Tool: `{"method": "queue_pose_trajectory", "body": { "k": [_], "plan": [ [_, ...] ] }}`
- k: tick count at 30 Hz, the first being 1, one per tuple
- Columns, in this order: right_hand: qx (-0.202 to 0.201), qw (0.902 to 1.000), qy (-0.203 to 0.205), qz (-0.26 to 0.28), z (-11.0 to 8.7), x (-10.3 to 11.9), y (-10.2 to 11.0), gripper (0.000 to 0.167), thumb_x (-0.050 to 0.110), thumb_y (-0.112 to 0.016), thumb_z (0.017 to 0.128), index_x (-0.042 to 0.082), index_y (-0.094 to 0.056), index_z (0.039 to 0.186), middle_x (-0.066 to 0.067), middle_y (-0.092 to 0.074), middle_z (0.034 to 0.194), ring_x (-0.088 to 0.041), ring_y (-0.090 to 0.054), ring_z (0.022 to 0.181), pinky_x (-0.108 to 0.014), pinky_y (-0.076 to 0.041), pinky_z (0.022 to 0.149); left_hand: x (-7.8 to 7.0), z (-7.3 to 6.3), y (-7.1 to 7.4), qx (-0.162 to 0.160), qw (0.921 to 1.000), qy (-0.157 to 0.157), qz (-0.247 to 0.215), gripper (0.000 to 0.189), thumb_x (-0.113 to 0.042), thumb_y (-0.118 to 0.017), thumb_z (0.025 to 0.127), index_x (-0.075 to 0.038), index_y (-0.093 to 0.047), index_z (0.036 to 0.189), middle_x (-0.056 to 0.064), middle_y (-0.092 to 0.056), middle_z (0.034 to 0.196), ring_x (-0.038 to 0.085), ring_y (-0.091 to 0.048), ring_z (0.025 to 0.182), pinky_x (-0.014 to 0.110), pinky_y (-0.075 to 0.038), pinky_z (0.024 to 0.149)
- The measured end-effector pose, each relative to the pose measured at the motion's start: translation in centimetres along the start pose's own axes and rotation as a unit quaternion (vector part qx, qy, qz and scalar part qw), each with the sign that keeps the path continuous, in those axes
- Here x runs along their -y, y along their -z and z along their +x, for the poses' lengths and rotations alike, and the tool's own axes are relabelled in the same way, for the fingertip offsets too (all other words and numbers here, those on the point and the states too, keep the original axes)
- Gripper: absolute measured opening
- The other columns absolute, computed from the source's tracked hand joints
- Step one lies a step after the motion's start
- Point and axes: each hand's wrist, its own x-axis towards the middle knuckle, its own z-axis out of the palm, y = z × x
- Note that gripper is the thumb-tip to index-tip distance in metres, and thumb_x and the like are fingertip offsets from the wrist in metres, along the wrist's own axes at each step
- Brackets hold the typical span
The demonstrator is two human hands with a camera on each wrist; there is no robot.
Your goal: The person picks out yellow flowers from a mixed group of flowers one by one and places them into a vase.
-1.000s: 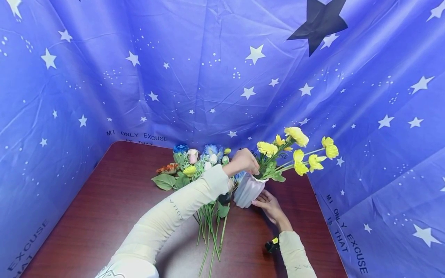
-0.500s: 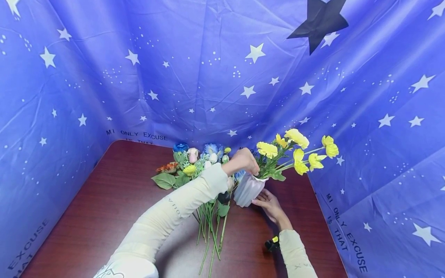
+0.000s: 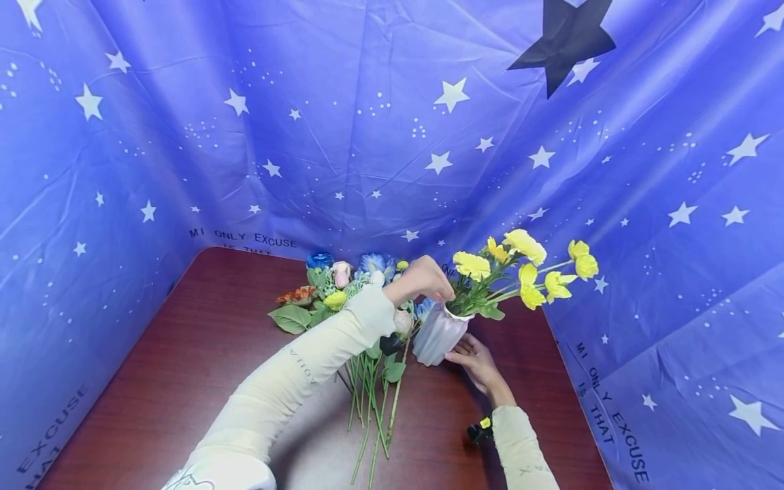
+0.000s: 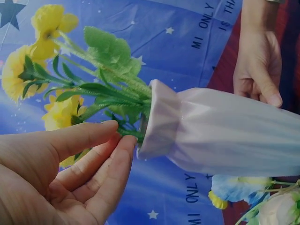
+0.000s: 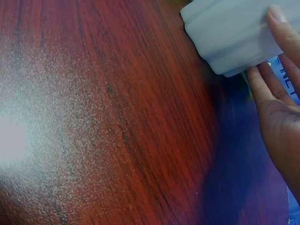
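A ribbed vase (image 3: 439, 333), white shading to pale pink, tilts to the right at the right part of the table. Yellow flowers (image 3: 525, 246) with green stems and leaves lean out of its mouth. My left hand (image 3: 425, 279) is at the rim. In the left wrist view, its thumb and fingertips pinch a green flower stem (image 4: 130, 133) just outside the vase mouth. My right hand (image 3: 478, 364) holds the vase low down, thumb (image 5: 280, 18) on one side and fingers on the other, as the right wrist view shows.
Left of the vase lies a pile of loose flowers (image 3: 335, 299) in blue, pink, white, orange and yellow, their stems (image 3: 373, 408) pointing toward me. A small black object with a yellow part (image 3: 480, 431) lies beside my right sleeve. A blue star-printed cloth (image 3: 343, 136) encloses the table (image 3: 165, 367).
My left hand has shifted slightly left at the rim, and some yellow blooms sit a little lower. My right hand and the vase have stayed nearly still.
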Motion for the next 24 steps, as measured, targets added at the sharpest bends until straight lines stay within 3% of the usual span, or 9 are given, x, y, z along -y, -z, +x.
{"method": "queue_pose_trajectory", "body": {
  "k": [6, 13, 18, 21, 24],
  "plan": [
    [-0.034, 0.9985, -0.043, -0.011, 0.0, 0.5, -0.4, 0.054, -0.019, -0.065, 0.086, 0.002, -0.046, 0.133, 0.006, -0.066, 0.116, -0.006, -0.066, 0.109, -0.023, -0.060, 0.092, 0.6, -0.2, 1.2, 0.007, 0.9983, -0.012, -0.057, 0.013, 0.009, -0.078, 0.077, 0.004, -0.080, 0.088, 0.013, -0.079, 0.092, 0.024, -0.077, 0.081, 0.024, -0.065, 0.067],
    [-0.043, 0.9976, -0.054, -0.011, 0.1, 0.8, -0.6, 0.056, -0.021, -0.064, 0.087, -0.001, -0.045, 0.135, 0.007, -0.067, 0.114, -0.006, -0.066, 0.108, -0.021, -0.060, 0.091, 1.6, -0.4, 2.2, 0.000, 0.9996, -0.007, -0.028, 0.013, 0.004, -0.077, 0.077, -0.002, -0.081, 0.088, 0.009, -0.079, 0.090, 0.026, -0.077, 0.091, 0.025, -0.065, 0.073],
    [-0.039, 0.9977, -0.053, -0.015, 0.1, 0.7, -0.4, 0.056, -0.020, -0.063, 0.087, -0.003, -0.044, 0.137, 0.007, -0.066, 0.114, -0.006, -0.066, 0.107, -0.021, -0.060, 0.090, 2.6, -0.8, 2.3, 0.013, 0.9986, -0.005, -0.052, 0.015, 0.008, -0.073, 0.079, 0.002, -0.080, 0.091, 0.013, -0.078, 0.100, 0.034, -0.074, 0.104, 0.029, -0.066, 0.079],
    [-0.034, 0.9981, -0.049, -0.015, 0.1, 0.5, -0.2, 0.055, -0.019, -0.063, 0.087, -0.001, -0.045, 0.136, 0.006, -0.066, 0.115, -0.006, -0.066, 0.108, -0.021, -0.060, 0.090, 3.3, -1.0, 2.1, 0.013, 0.9978, -0.004, -0.065, 0.017, 0.009, -0.073, 0.079, 0.004, -0.079, 0.094, 0.016, -0.078, 0.100, 0.033, -0.075, 0.098, 0.031, -0.066, 0.080],
    [-0.022, 0.9992, -0.031, -0.012, 0.0, 0.3, -0.2, 0.055, -0.015, -0.067, 0.087, 0.002, -0.048, 0.135, 0.006, -0.066, 0.116, -0.007, -0.066, 0.108, -0.021, -0.060, 0.090, 3.9, -1.1, 1.9, 0.009, 0.9976, -0.003, -0.069, 0.017, 0.007, -0.075, 0.080, 0.005, -0.078, 0.097, 0.018, -0.078, 0.099, 0.025, -0.075, 0.083, 0.032, -0.066, 0.082]
  ]
}}
